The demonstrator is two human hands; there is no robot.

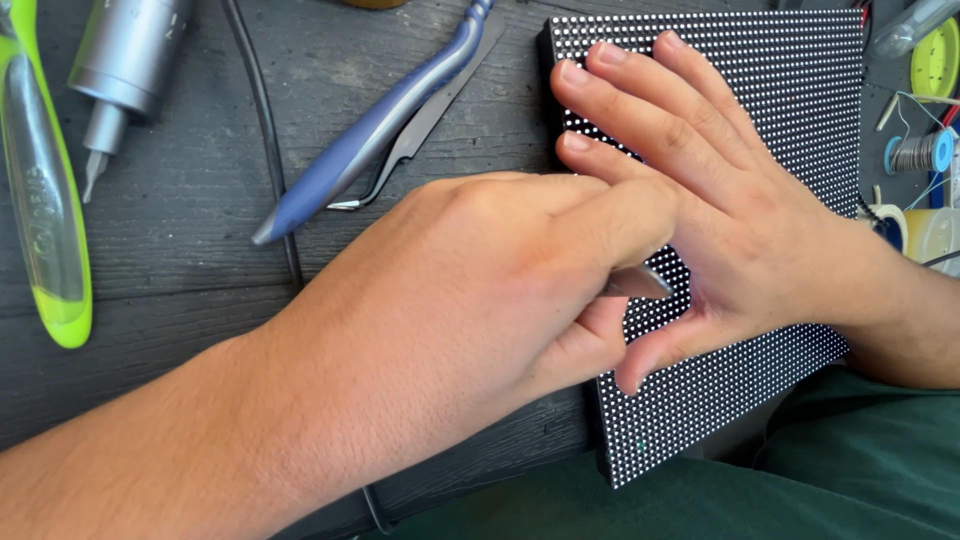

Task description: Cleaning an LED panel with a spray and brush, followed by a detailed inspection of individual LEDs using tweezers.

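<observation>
Two hands meet over a black LED dot-matrix panel [780,110] that lies flat on the dark wooden desk [180,240], its near corner jutting past the desk edge toward the person's green clothing [800,480]. The left hand [470,300] comes in from the lower left, its fingers curled shut around a thin metal tool [640,283]; only the flat silvery tip shows, resting on the panel's dotted face. What kind of tool it is cannot be told. The right hand [720,200] reaches in from the right and lies open on the panel, fingers spread flat toward the upper left corner and thumb pressed down near the lower edge, holding nothing. The tool tip sits between that thumb and the fingers.

Left of the panel lie a blue-handled tool [370,130] and metal tweezers [425,125], touching each other. Farther left are a silver cylindrical tool with a narrow tip [120,70] and a clear, lime-green handle [45,200]. A black cable [268,140] runs down the desk. At the right edge sit a spool of wire [920,153] and a yellow round item [935,60].
</observation>
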